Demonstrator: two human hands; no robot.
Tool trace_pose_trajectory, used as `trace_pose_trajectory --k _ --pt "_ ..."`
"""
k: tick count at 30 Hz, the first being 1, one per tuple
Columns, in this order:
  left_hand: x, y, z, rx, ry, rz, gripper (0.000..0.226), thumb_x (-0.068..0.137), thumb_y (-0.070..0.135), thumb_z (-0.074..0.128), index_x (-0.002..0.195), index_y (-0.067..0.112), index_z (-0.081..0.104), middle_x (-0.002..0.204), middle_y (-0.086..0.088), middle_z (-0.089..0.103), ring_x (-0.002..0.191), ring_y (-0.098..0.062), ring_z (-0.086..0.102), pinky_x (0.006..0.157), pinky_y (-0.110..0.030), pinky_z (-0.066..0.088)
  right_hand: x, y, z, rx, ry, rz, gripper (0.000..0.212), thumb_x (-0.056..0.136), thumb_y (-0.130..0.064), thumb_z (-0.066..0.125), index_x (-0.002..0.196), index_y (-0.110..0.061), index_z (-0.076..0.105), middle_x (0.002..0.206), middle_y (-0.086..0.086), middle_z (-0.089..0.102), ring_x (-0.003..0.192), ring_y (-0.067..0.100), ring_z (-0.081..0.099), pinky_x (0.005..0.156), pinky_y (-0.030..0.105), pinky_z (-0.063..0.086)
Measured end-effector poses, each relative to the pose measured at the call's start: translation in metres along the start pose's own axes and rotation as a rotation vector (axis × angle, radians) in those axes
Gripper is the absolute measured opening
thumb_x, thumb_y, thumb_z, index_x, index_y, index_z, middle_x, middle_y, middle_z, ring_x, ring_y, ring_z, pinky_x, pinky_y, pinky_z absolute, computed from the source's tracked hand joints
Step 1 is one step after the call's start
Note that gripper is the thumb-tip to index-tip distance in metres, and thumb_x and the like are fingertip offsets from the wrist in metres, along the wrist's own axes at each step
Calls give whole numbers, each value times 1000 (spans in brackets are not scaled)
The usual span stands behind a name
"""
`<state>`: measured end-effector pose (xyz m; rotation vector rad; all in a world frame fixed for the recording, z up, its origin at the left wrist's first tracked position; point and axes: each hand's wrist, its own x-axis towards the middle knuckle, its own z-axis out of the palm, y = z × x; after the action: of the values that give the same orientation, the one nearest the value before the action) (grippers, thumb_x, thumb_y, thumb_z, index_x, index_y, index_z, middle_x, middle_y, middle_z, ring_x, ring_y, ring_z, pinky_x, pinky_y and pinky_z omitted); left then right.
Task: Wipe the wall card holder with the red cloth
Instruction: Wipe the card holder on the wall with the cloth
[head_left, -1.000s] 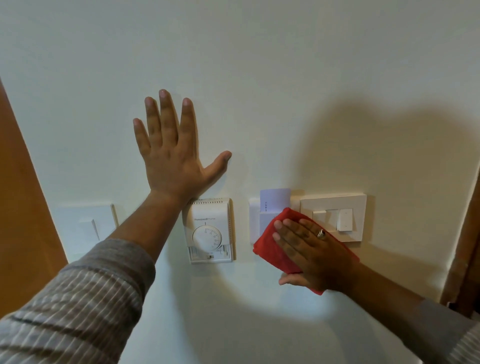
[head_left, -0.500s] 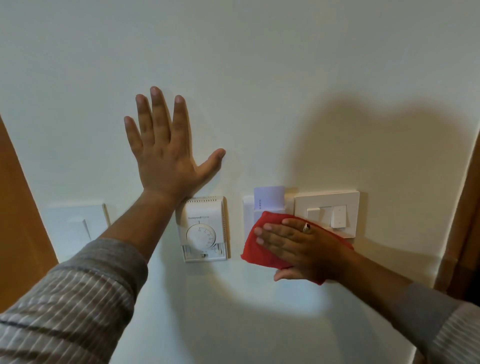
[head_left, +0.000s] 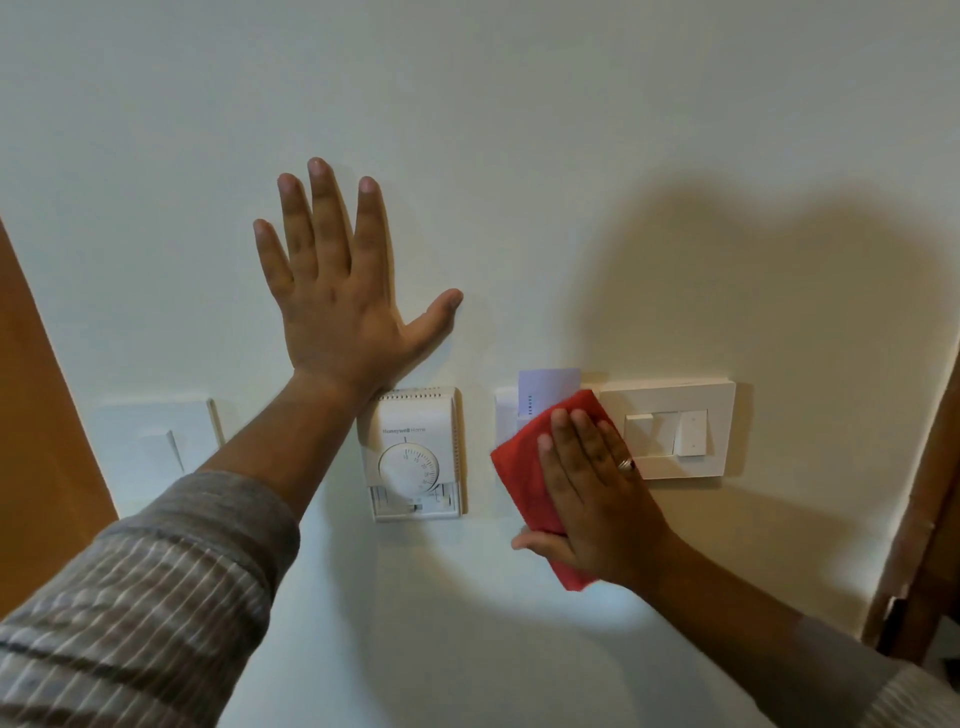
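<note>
- 2 sleeves, striped grey: nearest the camera, 1 at lower left, 1 at lower right, both forearms reaching up to the wall.
- Right hand: flat, fingers together and extended up-left, palm pressing the cloth to the wall; thumb tucked under the cloth's lower edge. 1 ring on 1 finger. No pinch, a flat press.
- Cloth: red, folded, trapped between right palm and wall; its upper corner overlaps the holder's front and touches the switch plate.
- Holder: white, wall-mounted, between thermostat and switch plate. Long axis vertical. Mostly covered by cloth; only its left strip shows. 1 pale card stands upright in its top slot.
- Key relation: holder lies directly beneath the right fingertips and slightly up-left of the palm. Right hand is on it; left hand is well apart. Judgement: the wipe is mid-course, and a stroke along the vertical axis suits the uncovered left strip; the card may be nudged.
- Left hand: spread wide, palm flat on bare wall above the thermostat, wrist just above its top edge. Holds nothing; appears to brace.
- Left margin: 1 further white plate, beside an orange-brown door edge.
</note>
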<state>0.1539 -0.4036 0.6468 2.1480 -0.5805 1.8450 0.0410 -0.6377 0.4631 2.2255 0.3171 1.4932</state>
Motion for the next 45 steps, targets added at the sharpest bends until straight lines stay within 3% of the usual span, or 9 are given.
trace_pose_trajectory --k 9,15,21,25,28,31,38,41,45 --pt "-1 0 -2 -16 -7 5 108 86 84 37 160 10 16 166 -29 14 153 -51 12 121 -67 8 -1 18 -5 -13 -16 -291 96 90 -74 46 152 -4 25 161 15 20 153 31 10 127 45 6" --pt "-2 -2 4 0 21 5 107 85 84 38 160 10 17 164 -31 17 151 -52 15 120 -67 8 25 -13 -10 23 -9 -24 97 92 -75 37 152 0 24 161 21 18 154 34 8 126 48 7" --pt "-2 -3 1 -17 4 12 106 86 84 37 160 10 19 165 -30 18 152 -52 15 120 -67 9 31 -8 -25 144 64 -60 44 106 -20 38 143 1 45 153 21 37 148 35 28 124 46 20" --pt "-1 -3 -1 -17 -6 12 105 86 83 37 160 10 19 165 -30 18 152 -51 16 121 -67 9 38 -19 -41 272 165 353 33 104 -18 53 137 -14 58 146 3 54 135 29 50 112 45 44" --pt "-2 -2 -3 -22 -42 8 106 86 84 36 160 11 17 166 -29 16 153 -50 14 121 -66 7 38 -30 -52 128 220 660 46 88 -26 75 129 -7 63 121 19 64 107 38 60 88 47 52" --pt "0 -1 -9 -28 -93 0 106 87 84 36 160 10 18 165 -30 15 152 -52 13 120 -67 6 44 -30 -66 397 102 935 56 83 -31 80 129 -6 62 111 15 66 102 36 59 85 47 52" --pt "-114 -3 -50 -251 31 -31 59 100 47 55 148 13 49 156 -36 33 148 -53 25 119 -63 24 61 -42 -85 872 0 1180 14 90 -23 71 101 -15 69 93 1 65 85 20 61 73 32 49" --pt "-197 0 -84 -387 -162 -186 56 98 47 53 142 14 53 155 -25 41 146 -41 33 118 -49 26 63 -64 -93 1037 -36 1308 10 93 -28 67 98 -19 66 97 3 69 89 22 66 75 36 54" --pt "-215 8 -114 -832 -466 -416 51 95 55 47 118 17 71 118 0 71 112 -9 61 100 -43 50 75 -102 -111 1308 24 1451 4 96 -31 65 99 -28 64 94 -3 72 86 18 71 67 29 56"
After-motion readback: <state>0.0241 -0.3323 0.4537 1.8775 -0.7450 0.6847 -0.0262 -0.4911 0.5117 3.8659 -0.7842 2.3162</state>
